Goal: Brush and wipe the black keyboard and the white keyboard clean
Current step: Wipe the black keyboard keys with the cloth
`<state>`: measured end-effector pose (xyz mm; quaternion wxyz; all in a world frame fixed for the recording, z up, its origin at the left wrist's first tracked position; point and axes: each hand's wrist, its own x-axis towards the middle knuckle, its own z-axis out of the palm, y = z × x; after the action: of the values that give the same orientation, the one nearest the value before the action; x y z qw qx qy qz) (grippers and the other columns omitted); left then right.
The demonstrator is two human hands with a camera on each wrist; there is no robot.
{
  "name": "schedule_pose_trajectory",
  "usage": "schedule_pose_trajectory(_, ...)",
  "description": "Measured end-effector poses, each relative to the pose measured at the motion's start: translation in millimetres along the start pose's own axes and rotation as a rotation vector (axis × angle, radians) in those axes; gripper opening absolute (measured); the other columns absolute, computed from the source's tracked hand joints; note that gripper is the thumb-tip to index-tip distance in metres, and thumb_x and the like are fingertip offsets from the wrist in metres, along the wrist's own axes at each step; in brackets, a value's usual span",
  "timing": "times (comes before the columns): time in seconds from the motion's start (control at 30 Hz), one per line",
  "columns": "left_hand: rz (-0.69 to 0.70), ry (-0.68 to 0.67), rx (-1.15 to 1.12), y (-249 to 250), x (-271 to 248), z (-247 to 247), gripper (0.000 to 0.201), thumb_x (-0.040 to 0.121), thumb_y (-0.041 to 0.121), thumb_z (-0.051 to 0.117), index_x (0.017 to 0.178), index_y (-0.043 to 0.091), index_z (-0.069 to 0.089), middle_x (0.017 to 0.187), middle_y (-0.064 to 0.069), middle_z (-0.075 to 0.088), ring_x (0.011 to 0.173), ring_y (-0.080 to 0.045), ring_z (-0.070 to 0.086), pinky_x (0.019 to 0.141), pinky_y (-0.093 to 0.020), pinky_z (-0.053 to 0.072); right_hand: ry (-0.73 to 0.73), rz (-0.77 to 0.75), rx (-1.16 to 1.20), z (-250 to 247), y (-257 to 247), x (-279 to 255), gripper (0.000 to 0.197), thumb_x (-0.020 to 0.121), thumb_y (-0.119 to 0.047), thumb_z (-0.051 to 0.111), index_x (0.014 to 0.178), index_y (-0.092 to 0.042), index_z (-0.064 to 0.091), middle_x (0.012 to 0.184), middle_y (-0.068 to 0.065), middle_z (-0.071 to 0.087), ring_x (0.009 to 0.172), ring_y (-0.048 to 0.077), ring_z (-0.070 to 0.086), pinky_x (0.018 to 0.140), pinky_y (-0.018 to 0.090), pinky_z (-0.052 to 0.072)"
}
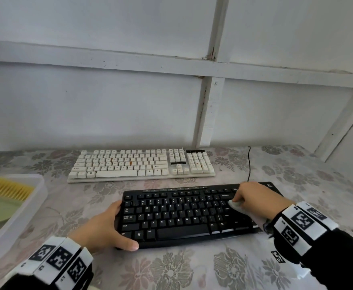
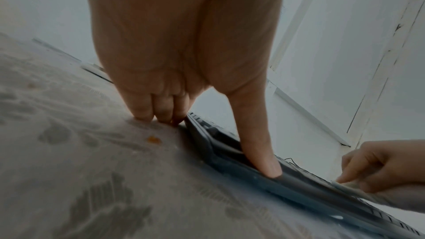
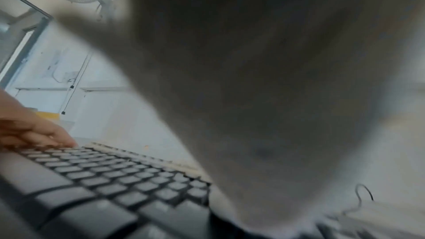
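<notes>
Black keyboard (image 1: 184, 214) keys showing white legends: QWERTY letter rows, digits, Tab, Caps Lock, Shift, Ctrl, Alt; white keyboard (image 1: 142, 164) legends unreadable.

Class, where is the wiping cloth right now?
In the head view, the cloth sits under the right hand on the right part of the black keyboard, near its Enter key.

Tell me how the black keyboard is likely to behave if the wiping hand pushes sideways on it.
The black keyboard looks thin, so probably light and apt to slide on the smooth flowered table cover. That may be why the left hand grips its left end. It looks rigid, so the cloth in the right hand would likely shift it whole, not bend it.
</notes>
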<state>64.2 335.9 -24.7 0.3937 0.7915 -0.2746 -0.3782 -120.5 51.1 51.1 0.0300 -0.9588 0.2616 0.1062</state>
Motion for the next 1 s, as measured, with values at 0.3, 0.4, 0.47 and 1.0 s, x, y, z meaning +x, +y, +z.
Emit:
schedule_pose_trajectory(0.3, 0.004, -0.015, -0.061, 0, -1, 1, 0.148, 0.013, 0.046, 0.093, 0.143, 0.029, 0.023, 0.116, 0.028, 0.049, 0.113, -0.006, 0.052, 0.102, -0.031, 0.041, -0.051, -0.393, 0.185, -4, -90, 9, 0.03, 0.094, -0.018, 0.047, 0.113, -0.008, 0.068, 0.084, 0.002, 0.059, 0.091, 0.025, 0.062, 0.069, 0.006, 0.035)
schedule_pose_trajectory(0.4, 0.011, -0.011, -0.065, 1, -1, 1, 0.148, 0.01, 0.049, 0.09, 0.141, 0.031, 0.024, 0.115, 0.028, 0.05, 0.109, -0.003, 0.054, 0.097, -0.028, 0.043, -0.04, -0.335, 0.158, -1, -80, 9, 0.033, 0.094, -0.02, 0.045, 0.117, -0.01, 0.066, 0.082, -0.006, 0.049, 0.085, 0.02, 0.052, 0.08, 0.013, 0.04)
schedule_pose_trajectory(0.47, 0.003, -0.004, -0.065, 0, -1, 0, 0.147, 0.01, 0.048, 0.091, 0.14, 0.032, 0.025, 0.116, 0.026, 0.051, 0.109, -0.004, 0.055, 0.099, -0.03, 0.043, -0.049, -0.281, 0.169, -2, -59, 6, 0.031, 0.095, -0.025, 0.048, 0.115, -0.012, 0.068, 0.085, -0.006, 0.056, 0.084, 0.015, 0.055, 0.082, 0.018, 0.043)
schedule_pose_trajectory(1.0, -0.012, 0.0, -0.036, -2, 2, 0, 0.15, 0.013, 0.046, 0.093, 0.144, 0.029, 0.022, 0.115, 0.028, 0.049, 0.112, -0.007, 0.053, 0.104, -0.035, 0.04, -0.054, -0.421, 0.196, -3, -70, 11, 0.03, 0.093, -0.016, 0.052, 0.121, -0.017, 0.064, 0.085, -0.021, 0.046, 0.085, 0.001, 0.05, 0.086, 0.014, 0.032)
